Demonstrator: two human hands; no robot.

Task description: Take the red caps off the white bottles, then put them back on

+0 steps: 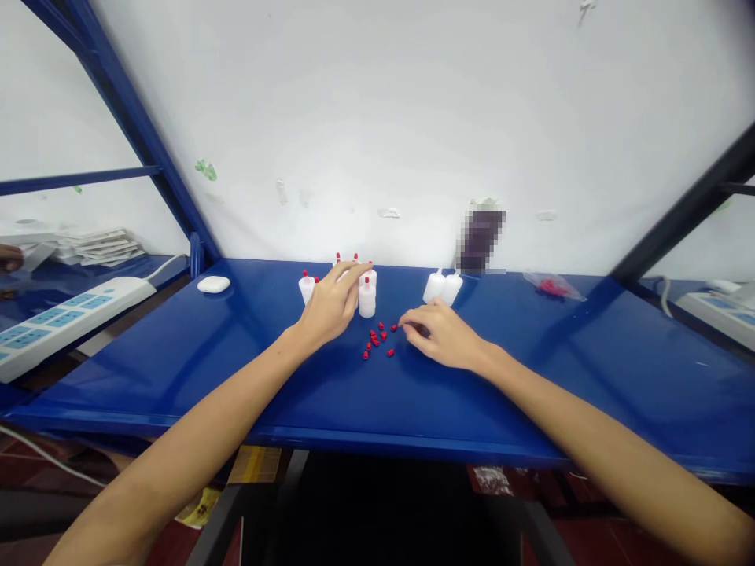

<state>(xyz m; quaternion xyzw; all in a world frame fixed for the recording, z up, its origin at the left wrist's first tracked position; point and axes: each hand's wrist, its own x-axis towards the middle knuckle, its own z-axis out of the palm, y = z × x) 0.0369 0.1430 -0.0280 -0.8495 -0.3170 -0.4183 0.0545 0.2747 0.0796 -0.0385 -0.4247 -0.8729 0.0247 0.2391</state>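
Note:
Several white bottles with red caps stand near the back of the blue table; my left hand [333,303] is among them, its fingers reaching over a bottle beside the front red-capped bottle [366,302]. What its fingers grip, if anything, is hidden. Loose red caps [375,341] lie in a small group between my two hands. At the group's right edge, my right hand [440,334] has thumb and forefinger curled close to one red cap [394,328]. Behind that hand are two white bottles without red caps [435,286], side by side.
A clear bag [554,286] with red pieces lies at the back right of the table [472,417]. A white oval case [213,284] sits at the back left. Power strips [71,314] flank the table, and another person's hand [10,258] shows at far left.

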